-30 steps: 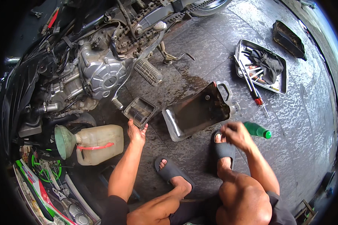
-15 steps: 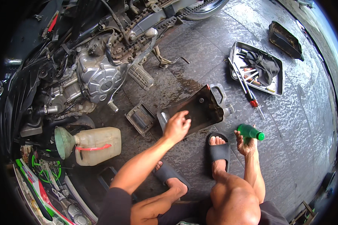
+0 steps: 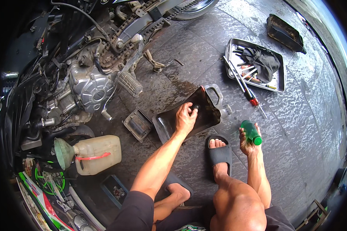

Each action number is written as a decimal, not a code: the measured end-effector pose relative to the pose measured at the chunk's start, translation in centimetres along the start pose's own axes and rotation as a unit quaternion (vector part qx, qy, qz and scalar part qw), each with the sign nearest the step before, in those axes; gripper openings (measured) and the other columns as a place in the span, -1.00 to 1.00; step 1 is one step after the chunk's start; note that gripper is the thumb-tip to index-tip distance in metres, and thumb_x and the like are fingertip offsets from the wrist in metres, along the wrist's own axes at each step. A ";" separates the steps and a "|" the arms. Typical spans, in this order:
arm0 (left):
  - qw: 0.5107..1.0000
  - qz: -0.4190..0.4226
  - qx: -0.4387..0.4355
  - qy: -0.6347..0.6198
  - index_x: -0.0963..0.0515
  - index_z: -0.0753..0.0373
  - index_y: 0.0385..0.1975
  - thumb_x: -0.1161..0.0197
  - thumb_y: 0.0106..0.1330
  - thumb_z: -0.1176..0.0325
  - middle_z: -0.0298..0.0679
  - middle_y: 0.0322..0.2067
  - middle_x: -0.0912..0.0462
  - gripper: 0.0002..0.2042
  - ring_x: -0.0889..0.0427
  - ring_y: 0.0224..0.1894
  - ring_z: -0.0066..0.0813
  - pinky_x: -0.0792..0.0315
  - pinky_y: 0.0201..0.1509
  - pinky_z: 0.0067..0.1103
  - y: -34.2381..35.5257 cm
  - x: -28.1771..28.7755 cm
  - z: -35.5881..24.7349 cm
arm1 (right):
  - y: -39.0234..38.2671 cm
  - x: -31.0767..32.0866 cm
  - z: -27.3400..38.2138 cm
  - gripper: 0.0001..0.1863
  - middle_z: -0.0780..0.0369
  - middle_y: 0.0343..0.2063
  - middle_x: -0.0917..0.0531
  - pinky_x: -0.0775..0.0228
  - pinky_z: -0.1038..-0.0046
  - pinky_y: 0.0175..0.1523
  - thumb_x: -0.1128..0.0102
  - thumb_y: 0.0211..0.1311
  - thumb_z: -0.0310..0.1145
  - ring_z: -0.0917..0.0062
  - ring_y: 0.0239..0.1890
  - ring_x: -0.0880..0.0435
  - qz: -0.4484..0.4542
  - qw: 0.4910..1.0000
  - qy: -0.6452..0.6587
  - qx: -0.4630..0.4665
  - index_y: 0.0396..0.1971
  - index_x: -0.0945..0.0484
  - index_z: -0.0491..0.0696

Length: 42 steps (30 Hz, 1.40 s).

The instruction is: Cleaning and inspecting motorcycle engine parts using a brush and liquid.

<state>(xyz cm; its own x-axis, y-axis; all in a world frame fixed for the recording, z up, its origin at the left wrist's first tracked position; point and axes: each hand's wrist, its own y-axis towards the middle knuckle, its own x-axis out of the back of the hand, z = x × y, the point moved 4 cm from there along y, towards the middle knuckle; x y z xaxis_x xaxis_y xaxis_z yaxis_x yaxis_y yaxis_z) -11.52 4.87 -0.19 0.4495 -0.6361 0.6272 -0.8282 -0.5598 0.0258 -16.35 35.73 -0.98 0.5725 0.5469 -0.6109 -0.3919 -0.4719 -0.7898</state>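
The left hand (image 3: 186, 120) is bent down into the cut-open jug (image 3: 210, 117), its fingers curled and their tips close together at a small dark round thing (image 3: 196, 107); from where I stand I can't tell whether it's pinched or merely touched, nor just what it is. The right hand (image 3: 246, 145) has its fingers wrapped round a green bottle (image 3: 251, 131), a firm enough grip by the look of it, cap end turned towards the person. As I judge it, the job is only partway: the bottle is picked up but its cap is on, and the dark thing hasn't left the jug. A grey rectangular part (image 3: 138, 124) sits on the floor just beside the jug, clear of both hands. Farther off are the motorcycle engine (image 3: 94, 92) and a whitish canister (image 3: 100, 154) with a funnel (image 3: 63, 153) at its mouth; nothing shows either hand at work on those. The jug's floor is too dark to read, I can't make out what the bottle holds, the left forearm hides part of one sandal (image 3: 179, 184), and the motorcycle runs out of sight at the top.
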 end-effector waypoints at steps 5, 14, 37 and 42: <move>0.998 0.033 -0.036 0.037 -0.54 0.28 -0.03 -0.46 0.09 0.39 -0.19 -0.42 -0.50 -0.58 -0.54 -0.37 -0.27 -0.49 -0.21 -0.39 0.1 -0.7 -0.1 | 1.3 2.5 0.7 -0.09 0.14 -0.48 -0.65 -0.65 0.53 -0.48 -0.18 0.19 0.28 0.45 -0.57 -0.67 -0.018 0.998 0.048 -0.037 -0.11 -0.38 -0.48; 0.993 -0.012 0.069 -0.098 -0.57 0.33 -0.11 -0.40 0.21 0.49 -0.33 -0.43 -0.53 -0.73 -0.43 -0.48 -0.62 -0.43 -0.39 -0.62 -1.7 0.6 -0.5 | -4.3 -0.8 -6.1 -0.54 0.21 -0.53 -0.60 -0.38 0.56 -0.62 0.05 0.47 0.02 0.57 -0.67 -0.51 -0.103 0.938 -0.328 0.051 -0.15 -0.48 -0.15; 0.986 -0.051 -0.001 -0.156 -0.56 0.27 -0.02 -0.38 0.25 0.50 -0.35 -0.29 -0.57 -0.70 -0.44 -0.48 -0.75 -0.40 -0.42 -0.73 -4.4 7.8 -4.4 | -4.4 3.0 -2.9 -0.41 0.18 -0.53 -0.66 -0.46 0.57 -0.54 0.01 0.32 0.16 0.53 -0.62 -0.60 -0.087 0.988 -0.126 0.018 -0.23 -0.56 -0.17; 0.994 -0.032 -0.070 -0.077 -0.56 0.23 -0.02 -0.39 0.22 0.52 -0.33 -0.30 -0.54 -0.68 -0.47 -0.49 -0.68 -0.43 -0.44 -0.69 -4.6 7.8 -6.0 | -2.3 4.9 0.5 0.00 0.08 -0.46 -0.71 -0.63 0.57 -0.51 0.22 0.22 0.51 0.39 -0.57 -0.72 -0.002 0.999 -0.026 -0.035 -0.08 -0.45 -0.32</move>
<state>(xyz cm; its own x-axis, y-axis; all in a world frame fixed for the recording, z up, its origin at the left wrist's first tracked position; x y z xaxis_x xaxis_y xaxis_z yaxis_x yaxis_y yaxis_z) -6.22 5.65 9.27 0.5399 -0.6815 0.4940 -0.8298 -0.5293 0.1766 -13.00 39.89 -2.17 0.5353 0.5825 -0.6117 -0.3378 -0.5162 -0.7871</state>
